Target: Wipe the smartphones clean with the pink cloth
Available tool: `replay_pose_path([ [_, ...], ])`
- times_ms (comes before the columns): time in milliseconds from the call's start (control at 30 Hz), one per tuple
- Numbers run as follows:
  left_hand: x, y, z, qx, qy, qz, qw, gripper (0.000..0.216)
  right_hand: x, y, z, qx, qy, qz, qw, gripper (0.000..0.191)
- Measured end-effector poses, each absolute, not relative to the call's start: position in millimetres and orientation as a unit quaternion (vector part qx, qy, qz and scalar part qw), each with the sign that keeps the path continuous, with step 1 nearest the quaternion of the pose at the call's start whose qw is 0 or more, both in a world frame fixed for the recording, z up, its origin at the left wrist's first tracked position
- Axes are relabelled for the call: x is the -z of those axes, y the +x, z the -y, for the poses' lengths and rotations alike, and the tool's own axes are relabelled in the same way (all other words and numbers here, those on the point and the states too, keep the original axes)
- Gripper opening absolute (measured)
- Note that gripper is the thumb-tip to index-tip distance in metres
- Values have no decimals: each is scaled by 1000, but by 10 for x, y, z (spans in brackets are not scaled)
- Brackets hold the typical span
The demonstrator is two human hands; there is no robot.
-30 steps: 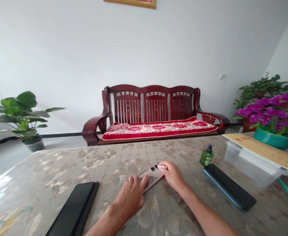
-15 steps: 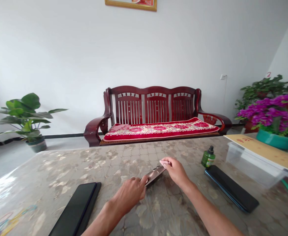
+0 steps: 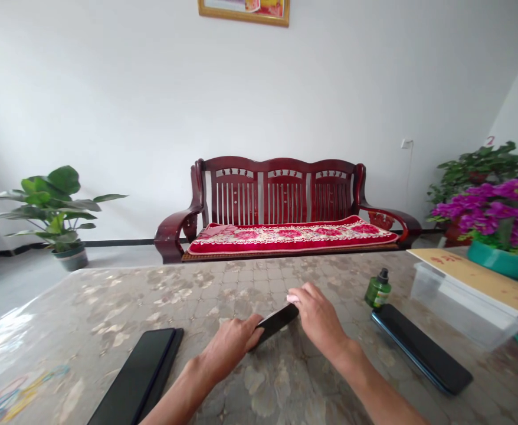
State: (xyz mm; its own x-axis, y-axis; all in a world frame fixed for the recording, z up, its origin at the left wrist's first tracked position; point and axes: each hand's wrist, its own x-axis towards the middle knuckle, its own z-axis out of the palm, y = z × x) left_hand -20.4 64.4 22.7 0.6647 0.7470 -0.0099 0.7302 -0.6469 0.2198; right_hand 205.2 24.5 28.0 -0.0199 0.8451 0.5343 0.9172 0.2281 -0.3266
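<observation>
Near the middle of the table, a smartphone [image 3: 279, 320] is held slantwise with its dark screen side towards me. My left hand [image 3: 232, 341] is closed around its near left end, thumb on top. At the far right end, my right hand [image 3: 320, 316] pinches a small pale pink cloth or tissue [image 3: 292, 298] against the phone's edge. Most of the cloth is hidden by the fingers. To the right lies another dark phone [image 3: 420, 349], with a green pump bottle [image 3: 377, 290] just behind it. On the left is a black phone [image 3: 131, 375] with a dark flat thing under it.
Coloured rubber bands [image 3: 24, 389] lie at the table's left. At the right stand a clear plastic box [image 3: 453, 307], a tan board [image 3: 480, 280] on it and purple flowers in a teal bowl [image 3: 502, 260]. Beyond the patterned tabletop [image 3: 223, 283] is a wooden sofa [image 3: 284, 195].
The held phone has turned over: its rose-gold back with the camera showed before, now the black side shows. Both hands stay on it. The view has shifted slightly.
</observation>
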Motion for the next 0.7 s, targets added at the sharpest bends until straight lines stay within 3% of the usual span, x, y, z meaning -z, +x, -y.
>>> replay_pose_path([
  [367, -160, -166, -589, -43, 916, -397, 50, 13, -266, 1614, -66, 68, -575, 771, 265, 19],
  [567, -149, -178, -613, -50, 914, -399, 54, 15, -344, 1951, -187, 96, -666, 709, 211, 23],
  [700, -167, -171, -616, -43, 908, -410, 72, 15, -326, 1971, -196, 88, -663, 707, 230, 24],
])
